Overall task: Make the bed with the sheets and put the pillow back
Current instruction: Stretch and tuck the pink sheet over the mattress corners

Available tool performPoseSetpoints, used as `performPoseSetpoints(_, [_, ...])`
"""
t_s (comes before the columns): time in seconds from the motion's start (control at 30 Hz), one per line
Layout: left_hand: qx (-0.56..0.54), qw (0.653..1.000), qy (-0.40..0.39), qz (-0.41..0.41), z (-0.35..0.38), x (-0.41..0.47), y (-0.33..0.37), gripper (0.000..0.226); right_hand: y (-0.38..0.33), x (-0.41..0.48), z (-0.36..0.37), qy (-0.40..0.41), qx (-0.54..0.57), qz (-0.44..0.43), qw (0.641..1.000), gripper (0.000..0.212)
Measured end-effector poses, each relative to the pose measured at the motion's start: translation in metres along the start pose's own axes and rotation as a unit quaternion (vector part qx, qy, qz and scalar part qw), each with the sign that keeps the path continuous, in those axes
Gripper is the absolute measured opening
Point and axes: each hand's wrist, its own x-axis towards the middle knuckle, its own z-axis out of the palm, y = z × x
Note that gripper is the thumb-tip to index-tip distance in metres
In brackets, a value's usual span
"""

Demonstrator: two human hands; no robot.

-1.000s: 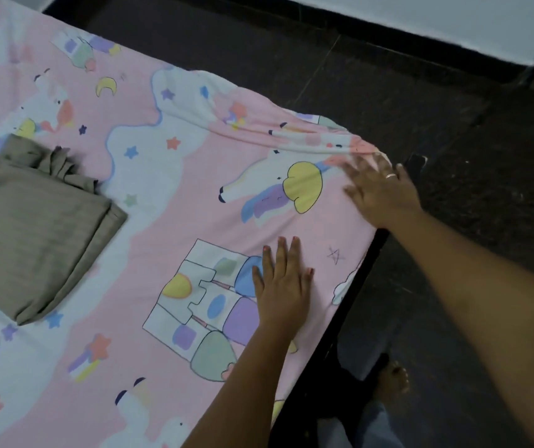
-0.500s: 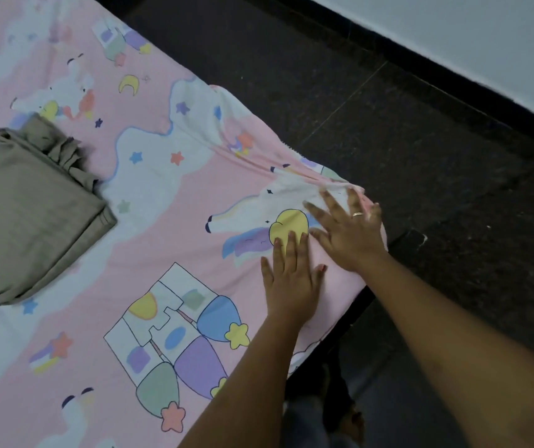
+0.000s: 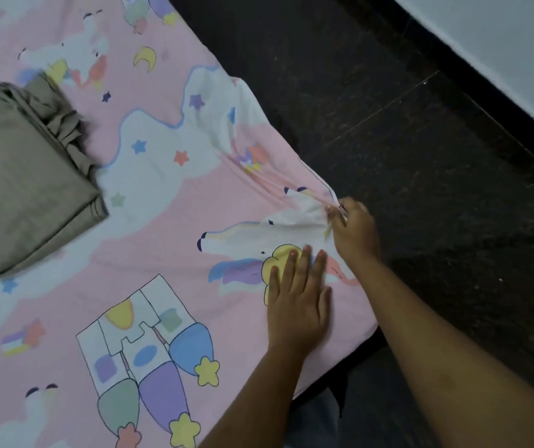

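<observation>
Right here at the side of the bed, the pink sheet [image 3: 168, 227] lies spread across the mattress. It is printed with unicorns, stars, a moon and a patchwork castle. It covers the top from the far left to the near edge, where it drops over the side above the dark floor [image 3: 437, 195].

The left hand [image 3: 298, 305] lies palm down on the sheet close to that edge. Its fingers are straight and together, and the tips rest on the yellow mane of a printed unicorn. It grasps nothing and only presses the fabric flat.

Just beyond it, the right hand [image 3: 354, 231] is at the very rim of the bed. Its fingers are curled in and pinch a bunch of the sheet's edge. Creases fan out from that pinch across the pink and white print, back towards the middle of the bed. The hem runs in a taut line up from the hand.

Well apart from both hands, on the left, a folded olive-brown cloth [image 3: 23, 189] sits on top of the sheet with its gathered end pointing up the bed. A pale wall [image 3: 501, 43] meets the floor in the far right corner.
</observation>
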Motion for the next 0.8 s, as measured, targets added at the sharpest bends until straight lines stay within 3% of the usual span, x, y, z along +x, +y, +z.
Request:
performPoseSetpoints(0.13, [0.005,1.000,0.006,-0.027,0.001,0.020,0.015,0.055,0.012,0.010,-0.006,0.039,0.086,0.056,0.994,0.017])
performPoseSetpoints(0.27, [0.020,0.999,0.018,-0.036,0.000,0.044,0.033,0.056,0.037,0.040,-0.042,0.104,0.040,0.084,0.990,0.021])
performPoseSetpoints(0.4, [0.047,0.999,-0.003,-0.020,-0.002,0.070,0.050,0.055,0.048,0.070,-0.051,0.066,-0.054,0.062,0.994,0.024])
performPoseSetpoints(0.53, [0.063,0.996,-0.038,-0.043,-0.007,0.096,0.067,0.055,0.053,0.085,-0.041,0.030,-0.077,0.057,0.995,0.025])
performPoseSetpoints(0.7, [0.078,0.992,-0.076,-0.058,-0.011,0.117,0.078,0.054,0.062,0.092,-0.059,-0.010,-0.008,0.033,0.999,0.023])
performPoseSetpoints(0.8, [0.104,0.987,-0.101,-0.066,-0.014,0.120,0.082,0.051,0.074,0.082,-0.066,-0.015,0.145,0.137,0.980,0.024])
